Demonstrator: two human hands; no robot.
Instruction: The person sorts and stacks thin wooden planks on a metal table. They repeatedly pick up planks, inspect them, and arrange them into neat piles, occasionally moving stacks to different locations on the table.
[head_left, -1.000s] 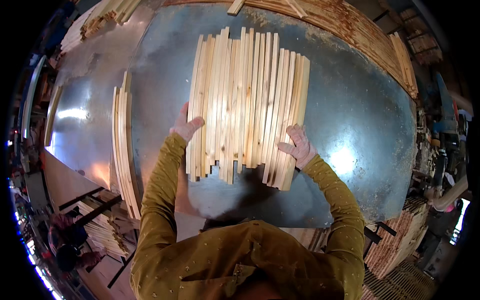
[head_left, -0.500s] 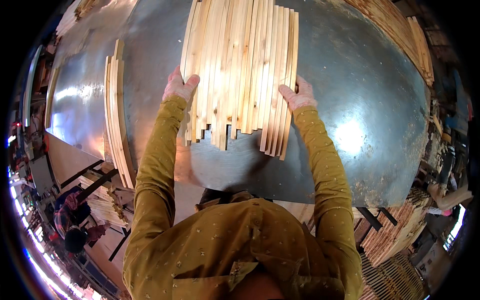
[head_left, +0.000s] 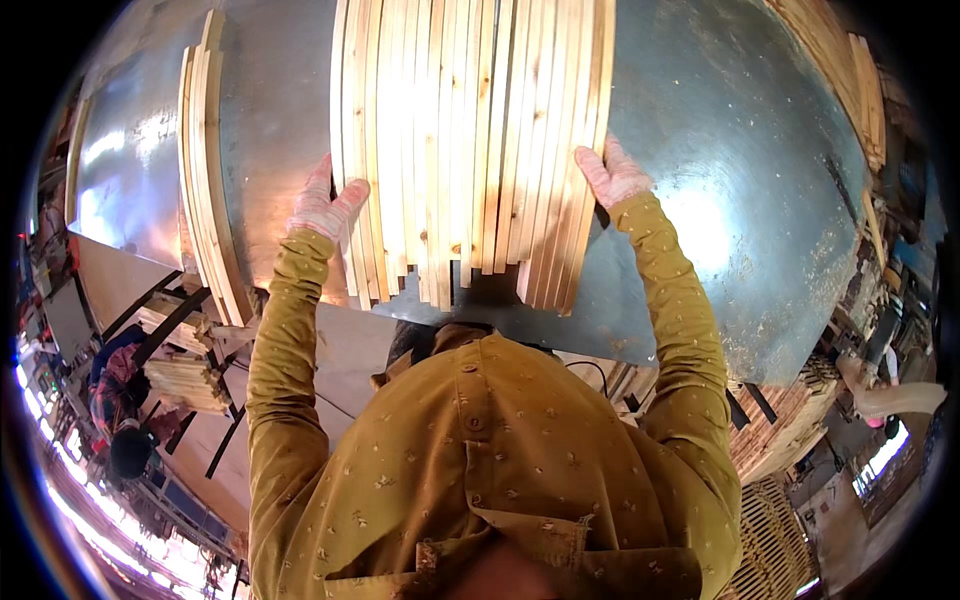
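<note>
A wide row of pale wooden strips [head_left: 455, 150] lies side by side in front of me, running lengthwise away from me. Their near ends are uneven, with those at the far right and far left reaching closest to me. My left hand [head_left: 328, 207] grips the row's left side, thumb over the top and fingers along the outer edge. On the opposite side, my right hand [head_left: 614, 174] holds the outermost strips with its thumb on top. Both hands look thinly gloved, and part of their fingers is hidden by the wood.
Beneath the strips is a grey metal tabletop [head_left: 740, 190]. A few separate strips [head_left: 207, 170] lie to the left. Stacked wood [head_left: 785, 430] stands low at the right, with more piles [head_left: 185, 383] at the lower left, near another person [head_left: 125, 400]. Boards [head_left: 825, 60] line the far right edge.
The row of strips has come closer to me and looks larger, its near ends now at the table's front edge. My hands are farther apart, still at its two sides. The view has shifted.
</note>
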